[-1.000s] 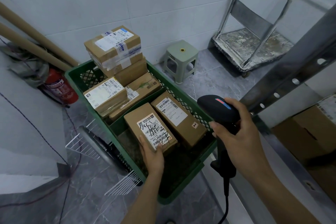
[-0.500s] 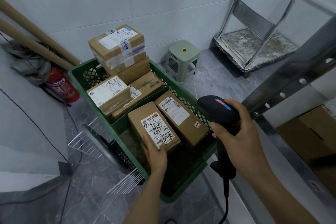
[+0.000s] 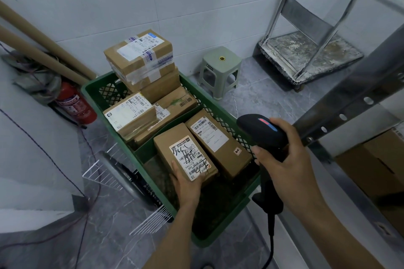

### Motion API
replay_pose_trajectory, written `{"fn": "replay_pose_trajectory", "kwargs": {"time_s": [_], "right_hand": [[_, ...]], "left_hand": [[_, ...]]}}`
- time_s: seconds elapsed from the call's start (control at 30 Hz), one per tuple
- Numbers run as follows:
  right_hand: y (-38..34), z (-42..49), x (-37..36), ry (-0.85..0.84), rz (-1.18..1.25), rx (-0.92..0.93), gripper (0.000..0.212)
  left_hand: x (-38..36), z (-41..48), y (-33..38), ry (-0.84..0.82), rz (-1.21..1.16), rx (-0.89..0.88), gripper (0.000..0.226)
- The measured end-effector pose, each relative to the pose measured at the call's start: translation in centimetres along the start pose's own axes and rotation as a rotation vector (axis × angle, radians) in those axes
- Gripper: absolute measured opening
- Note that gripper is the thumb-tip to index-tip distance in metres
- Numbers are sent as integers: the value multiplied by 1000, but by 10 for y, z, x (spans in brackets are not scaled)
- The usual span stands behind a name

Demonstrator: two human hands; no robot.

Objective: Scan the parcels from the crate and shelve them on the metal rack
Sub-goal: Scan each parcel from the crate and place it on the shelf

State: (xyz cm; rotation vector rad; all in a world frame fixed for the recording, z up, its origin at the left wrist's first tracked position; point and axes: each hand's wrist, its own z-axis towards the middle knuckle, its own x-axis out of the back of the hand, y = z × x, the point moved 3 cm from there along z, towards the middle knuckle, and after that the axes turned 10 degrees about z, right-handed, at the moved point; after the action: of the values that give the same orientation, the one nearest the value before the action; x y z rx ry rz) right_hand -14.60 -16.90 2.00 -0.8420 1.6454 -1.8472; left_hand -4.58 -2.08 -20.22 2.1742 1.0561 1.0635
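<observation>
1. Down in the green crate [image 3: 88, 90], the near compartment holds two parcels lying flat and touching side by side.
2. The left hand [image 3: 185, 185] has its grip clamped on the left parcel [image 3: 172, 148] at that parcel's near end. The thumb lies along the left edge and the fingers curl round the end.
3. That parcel's label faces up, with black pen scrawled across it.
4. The right parcel [image 3: 218, 150] lies by the crate's right wall.
5. The right hand [image 3: 282, 166] has its grip clamped on a black scanner [image 3: 260, 131], held over the crate's right edge. A cable hangs from the handle.
6. Beyond the divider, more parcels [image 3: 140, 59] are stacked toward the far edge, and the topmost stands above the rim.
7. The rack [image 3: 349, 94] slants across the right, with a box [image 3: 376, 168] on its shelf.
8. On the floor, a stool [image 3: 220, 67] stands past the crate's far right corner. An extinguisher [image 3: 74, 105] lies by its far left corner.
</observation>
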Motion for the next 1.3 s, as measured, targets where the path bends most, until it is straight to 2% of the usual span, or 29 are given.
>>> {"fn": "replay_pose_trajectory", "kwargs": {"time_s": [0.8,1.3], "right_hand": [[11,-3,2,13,-18,-8,55],[8,3,1,17,-31,-7,55]], "left_hand": [[-6,9,5,143,-142,-20,99],[-7,7,11,105,-105,-29,94]]}}
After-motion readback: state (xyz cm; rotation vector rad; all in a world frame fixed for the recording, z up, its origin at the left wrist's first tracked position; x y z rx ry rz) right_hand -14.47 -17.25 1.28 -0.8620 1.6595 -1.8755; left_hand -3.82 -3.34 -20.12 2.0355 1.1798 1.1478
